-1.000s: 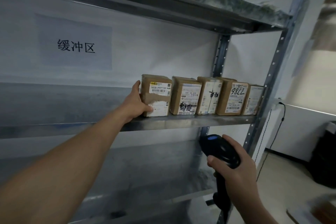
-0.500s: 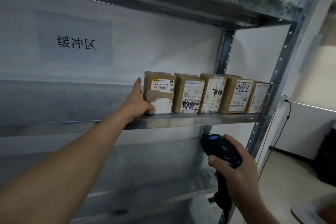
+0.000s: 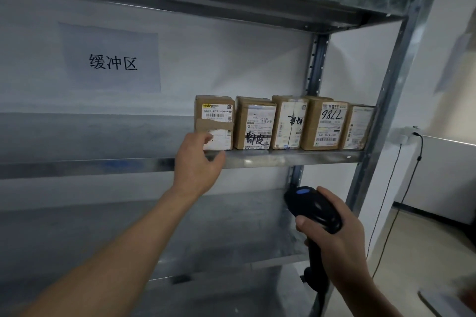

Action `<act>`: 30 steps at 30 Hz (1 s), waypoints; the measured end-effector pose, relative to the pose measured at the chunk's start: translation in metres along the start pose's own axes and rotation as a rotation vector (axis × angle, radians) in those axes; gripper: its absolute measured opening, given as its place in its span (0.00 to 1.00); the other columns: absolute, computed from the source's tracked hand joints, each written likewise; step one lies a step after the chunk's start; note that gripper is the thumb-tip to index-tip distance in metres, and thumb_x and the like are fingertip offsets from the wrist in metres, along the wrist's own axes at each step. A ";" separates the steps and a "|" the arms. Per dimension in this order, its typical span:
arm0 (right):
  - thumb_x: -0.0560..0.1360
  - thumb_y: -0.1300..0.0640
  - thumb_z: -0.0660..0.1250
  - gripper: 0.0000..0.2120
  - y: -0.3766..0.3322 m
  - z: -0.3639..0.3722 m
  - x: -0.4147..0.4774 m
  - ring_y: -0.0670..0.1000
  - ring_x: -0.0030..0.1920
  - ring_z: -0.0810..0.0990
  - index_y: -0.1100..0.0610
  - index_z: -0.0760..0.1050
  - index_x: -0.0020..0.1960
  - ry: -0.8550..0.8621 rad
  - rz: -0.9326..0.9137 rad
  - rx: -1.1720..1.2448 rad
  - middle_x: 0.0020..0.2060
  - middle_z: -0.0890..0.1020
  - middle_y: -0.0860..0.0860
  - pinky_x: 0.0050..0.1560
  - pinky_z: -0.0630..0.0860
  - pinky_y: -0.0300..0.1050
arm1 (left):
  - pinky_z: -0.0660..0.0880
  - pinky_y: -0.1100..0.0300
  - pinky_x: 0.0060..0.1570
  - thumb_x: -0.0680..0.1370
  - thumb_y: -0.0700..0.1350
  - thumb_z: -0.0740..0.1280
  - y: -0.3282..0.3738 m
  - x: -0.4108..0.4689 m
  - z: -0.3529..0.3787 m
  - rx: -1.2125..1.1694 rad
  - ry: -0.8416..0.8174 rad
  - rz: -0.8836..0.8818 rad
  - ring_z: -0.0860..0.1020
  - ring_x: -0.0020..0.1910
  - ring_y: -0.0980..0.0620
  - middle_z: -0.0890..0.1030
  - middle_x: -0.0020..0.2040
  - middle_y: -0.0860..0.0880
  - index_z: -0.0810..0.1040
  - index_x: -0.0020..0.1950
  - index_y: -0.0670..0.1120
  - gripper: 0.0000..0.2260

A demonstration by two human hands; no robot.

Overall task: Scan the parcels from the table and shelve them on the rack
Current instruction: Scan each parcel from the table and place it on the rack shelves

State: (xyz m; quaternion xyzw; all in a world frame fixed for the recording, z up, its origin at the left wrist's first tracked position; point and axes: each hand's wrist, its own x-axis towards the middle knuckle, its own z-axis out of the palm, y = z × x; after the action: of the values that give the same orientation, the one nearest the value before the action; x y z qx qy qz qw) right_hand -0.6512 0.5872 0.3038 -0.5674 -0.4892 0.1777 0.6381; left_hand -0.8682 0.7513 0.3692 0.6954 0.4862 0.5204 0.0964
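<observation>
The shelving step looks all but done. Five brown parcels (image 3: 283, 123) stand in a row on the middle shelf (image 3: 296, 158) of the rack (image 3: 386, 116), with the leftmost parcel (image 3: 215, 116) at the row's 9 o'clock end. The left hand (image 3: 197, 165) sits at that parcel's 7 o'clock corner. Its fingers (image 3: 203, 140) are loosely bent and grip nothing, and I cannot tell whether they touch the box. At 5 o'clock from it, the right hand (image 3: 345, 249) wraps firmly round the handle of a black scanner (image 3: 313, 210). The next move probably calls for fetching another parcel from the tabletop, which is out of view.
</observation>
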 end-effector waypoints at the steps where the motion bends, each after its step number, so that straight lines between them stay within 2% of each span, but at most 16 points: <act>1: 0.68 0.60 0.80 0.31 -0.001 -0.007 -0.001 0.53 0.56 0.83 0.35 0.73 0.60 -0.008 -0.004 0.013 0.50 0.84 0.41 0.57 0.81 0.66 | 0.68 0.63 0.53 0.75 0.46 0.74 0.007 -0.008 0.006 0.030 -0.034 0.023 0.76 0.57 0.49 0.77 0.60 0.46 0.77 0.64 0.43 0.18; 4: 0.63 0.51 0.78 0.30 -0.003 -0.033 -0.002 0.51 0.54 0.83 0.36 0.73 0.61 -0.019 -0.007 0.031 0.51 0.83 0.36 0.56 0.82 0.64 | 0.70 0.60 0.54 0.76 0.51 0.71 0.031 -0.031 0.029 0.145 -0.169 0.117 0.75 0.59 0.49 0.77 0.60 0.48 0.78 0.65 0.45 0.19; 10: 0.60 0.52 0.75 0.25 0.006 -0.116 -0.007 0.49 0.49 0.84 0.35 0.76 0.55 0.039 -0.028 0.004 0.46 0.85 0.39 0.55 0.82 0.61 | 0.69 0.55 0.65 0.79 0.58 0.66 0.094 -0.075 0.099 0.313 -0.391 0.214 0.71 0.67 0.47 0.74 0.69 0.47 0.74 0.72 0.46 0.25; 14: 0.60 0.50 0.76 0.26 0.019 -0.185 -0.014 0.53 0.48 0.85 0.24 0.76 0.50 0.077 -0.039 -0.040 0.48 0.84 0.40 0.51 0.83 0.61 | 0.68 0.55 0.66 0.80 0.57 0.64 0.140 -0.108 0.153 0.310 -0.500 0.274 0.70 0.68 0.48 0.72 0.71 0.47 0.71 0.74 0.45 0.25; 16: 0.62 0.51 0.76 0.26 0.027 -0.221 -0.020 0.52 0.46 0.85 0.23 0.75 0.50 0.121 -0.040 -0.059 0.48 0.84 0.41 0.50 0.83 0.59 | 0.67 0.56 0.66 0.81 0.57 0.64 0.161 -0.126 0.182 0.285 -0.553 0.306 0.70 0.69 0.48 0.71 0.71 0.47 0.70 0.75 0.45 0.26; 21: 0.60 0.42 0.76 0.25 0.049 -0.311 -0.039 0.54 0.48 0.85 0.29 0.75 0.55 0.259 -0.024 -0.059 0.49 0.83 0.40 0.48 0.84 0.57 | 0.70 0.53 0.66 0.81 0.58 0.63 0.215 -0.168 0.257 0.227 -0.675 0.389 0.71 0.67 0.48 0.72 0.70 0.46 0.71 0.73 0.45 0.26; 25: 0.64 0.49 0.80 0.26 0.057 -0.374 -0.057 0.52 0.47 0.84 0.24 0.75 0.52 0.360 -0.016 -0.118 0.48 0.82 0.35 0.43 0.83 0.48 | 0.68 0.54 0.68 0.81 0.60 0.61 0.259 -0.198 0.309 0.207 -0.742 0.466 0.68 0.71 0.49 0.69 0.74 0.49 0.67 0.77 0.47 0.28; 28: 0.61 0.48 0.82 0.28 0.063 -0.414 -0.070 0.47 0.50 0.83 0.36 0.75 0.56 0.459 0.015 -0.143 0.49 0.82 0.35 0.42 0.83 0.42 | 0.69 0.54 0.66 0.81 0.59 0.62 0.289 -0.220 0.346 0.174 -0.796 0.516 0.68 0.71 0.50 0.70 0.73 0.49 0.68 0.76 0.47 0.26; 30: 0.62 0.52 0.83 0.27 0.068 -0.438 -0.077 0.46 0.51 0.83 0.38 0.75 0.56 0.529 0.047 -0.154 0.48 0.83 0.37 0.42 0.82 0.39 | 0.70 0.54 0.65 0.81 0.58 0.63 0.307 -0.233 0.368 0.143 -0.829 0.543 0.69 0.70 0.49 0.72 0.71 0.49 0.70 0.74 0.46 0.26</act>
State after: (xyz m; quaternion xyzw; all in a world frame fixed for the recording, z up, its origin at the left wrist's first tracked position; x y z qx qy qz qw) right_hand -0.3028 0.3060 0.2635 -0.6521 -0.3046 0.0002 0.6942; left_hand -0.3874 0.5516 0.2570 0.9499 0.2430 0.1721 0.0947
